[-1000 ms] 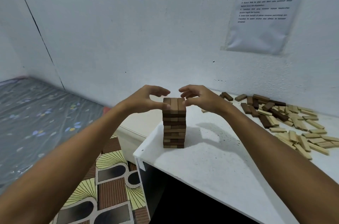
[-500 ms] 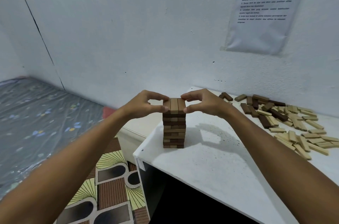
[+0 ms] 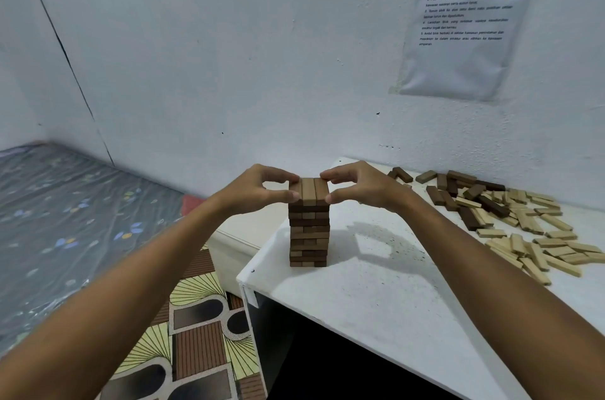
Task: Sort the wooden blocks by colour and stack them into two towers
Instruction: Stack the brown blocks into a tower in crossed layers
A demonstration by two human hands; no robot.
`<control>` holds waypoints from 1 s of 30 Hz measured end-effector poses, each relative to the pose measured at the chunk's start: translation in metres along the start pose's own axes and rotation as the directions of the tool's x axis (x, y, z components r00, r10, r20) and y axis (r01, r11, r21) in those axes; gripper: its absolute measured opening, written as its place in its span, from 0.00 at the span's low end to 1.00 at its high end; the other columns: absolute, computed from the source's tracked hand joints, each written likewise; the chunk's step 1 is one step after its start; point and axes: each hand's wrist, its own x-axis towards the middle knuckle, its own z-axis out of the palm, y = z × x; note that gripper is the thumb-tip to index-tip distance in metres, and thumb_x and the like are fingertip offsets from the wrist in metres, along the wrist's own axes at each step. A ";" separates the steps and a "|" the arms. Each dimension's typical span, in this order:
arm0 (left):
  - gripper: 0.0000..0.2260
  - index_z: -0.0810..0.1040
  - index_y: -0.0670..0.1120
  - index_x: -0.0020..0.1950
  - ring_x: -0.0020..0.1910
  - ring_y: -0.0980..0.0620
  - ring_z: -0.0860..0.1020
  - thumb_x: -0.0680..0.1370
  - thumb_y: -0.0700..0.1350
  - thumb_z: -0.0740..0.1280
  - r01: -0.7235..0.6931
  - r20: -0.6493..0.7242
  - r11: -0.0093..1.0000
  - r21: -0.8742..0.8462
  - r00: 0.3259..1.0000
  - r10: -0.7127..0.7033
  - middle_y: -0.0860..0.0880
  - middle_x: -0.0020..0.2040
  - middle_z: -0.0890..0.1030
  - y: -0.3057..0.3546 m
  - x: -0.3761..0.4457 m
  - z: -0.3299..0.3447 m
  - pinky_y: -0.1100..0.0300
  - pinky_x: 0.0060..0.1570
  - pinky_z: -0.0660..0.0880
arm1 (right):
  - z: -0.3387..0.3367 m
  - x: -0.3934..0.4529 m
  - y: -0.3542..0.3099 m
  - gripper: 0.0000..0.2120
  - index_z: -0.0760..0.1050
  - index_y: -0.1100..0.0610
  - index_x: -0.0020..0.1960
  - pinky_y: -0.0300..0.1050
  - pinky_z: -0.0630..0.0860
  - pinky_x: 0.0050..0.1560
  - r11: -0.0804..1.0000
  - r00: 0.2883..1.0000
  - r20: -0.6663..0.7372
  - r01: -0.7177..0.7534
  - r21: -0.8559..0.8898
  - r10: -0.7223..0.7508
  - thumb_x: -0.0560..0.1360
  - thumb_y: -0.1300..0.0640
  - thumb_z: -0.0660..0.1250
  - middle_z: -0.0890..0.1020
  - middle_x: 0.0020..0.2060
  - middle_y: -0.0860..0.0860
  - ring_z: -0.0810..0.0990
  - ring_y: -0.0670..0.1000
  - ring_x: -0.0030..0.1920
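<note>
A tower of dark brown wooden blocks stands near the left corner of the white table. Three blocks lie side by side as its top layer. My left hand pinches the left side of that layer between thumb and fingers. My right hand pinches the right side the same way. To the right on the table lies a loose heap of dark blocks mixed with pale blocks.
The table stands against a white wall with a printed sheet taped to it. Left of the table are a patterned floor mat and a grey mattress. The table's front-left corner is close to the tower.
Both hands have closed in on the top layer: their fingers, held loosely over it a second ago, now pinch its two sides. The tower itself has not shifted.
</note>
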 end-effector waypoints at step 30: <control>0.22 0.76 0.47 0.66 0.62 0.53 0.74 0.75 0.53 0.72 -0.298 0.320 0.943 0.145 0.916 0.240 0.50 0.67 0.73 0.146 0.079 0.175 0.64 0.53 0.67 | -0.106 -0.174 0.090 0.18 0.77 0.56 0.63 0.49 0.73 0.61 0.864 0.834 -0.419 -0.466 -0.190 0.358 0.74 0.55 0.71 0.78 0.62 0.52 0.75 0.53 0.62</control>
